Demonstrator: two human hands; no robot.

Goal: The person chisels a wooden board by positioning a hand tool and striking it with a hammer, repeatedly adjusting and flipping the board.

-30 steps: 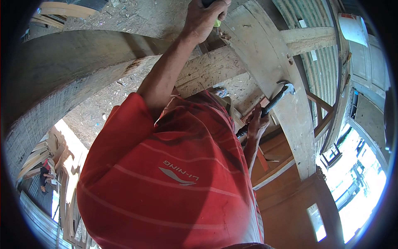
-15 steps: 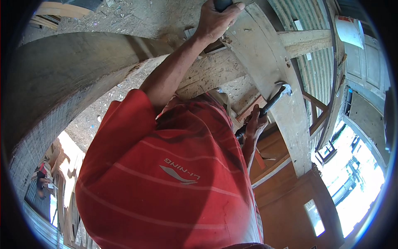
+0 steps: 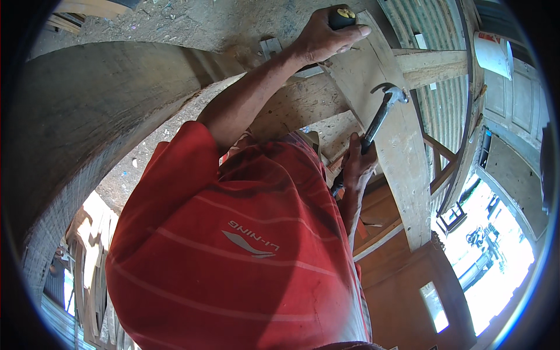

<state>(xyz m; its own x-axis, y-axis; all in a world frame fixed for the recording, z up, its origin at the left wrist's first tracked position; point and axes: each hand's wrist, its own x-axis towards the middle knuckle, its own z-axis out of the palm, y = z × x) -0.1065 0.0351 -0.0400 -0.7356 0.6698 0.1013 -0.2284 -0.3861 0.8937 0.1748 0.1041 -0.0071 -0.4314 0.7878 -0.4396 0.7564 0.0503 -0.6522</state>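
My left hand [image 3: 331, 36] is closed round a chisel [image 3: 342, 17], judging by its black handle with a worn yellow end. The blade is hidden beneath the hand. Under that hand lies the far end of a long pale wooden board [image 3: 402, 169]. My right hand [image 3: 359, 163] grips the dark handle of a claw hammer [image 3: 382, 114] near my right side. Its metal head hangs over the board, apart from the chisel, with the claw toward the left.
A thick curved timber [image 3: 116, 76] arches along the left. Beneath the board runs a wooden beam [image 3: 297, 102]. Corrugated metal sheet [image 3: 446, 116] and a white bucket [image 3: 493, 55] are at right. A brown wooden panel [image 3: 402, 291] stands lower right, and loose wood strips [image 3: 87, 274] lie lower left.
My left hand and the chisel have shifted right and a little nearer. The hammer head has swung up and slightly left in the picture, toward the chisel. My right hand keeps its grip.
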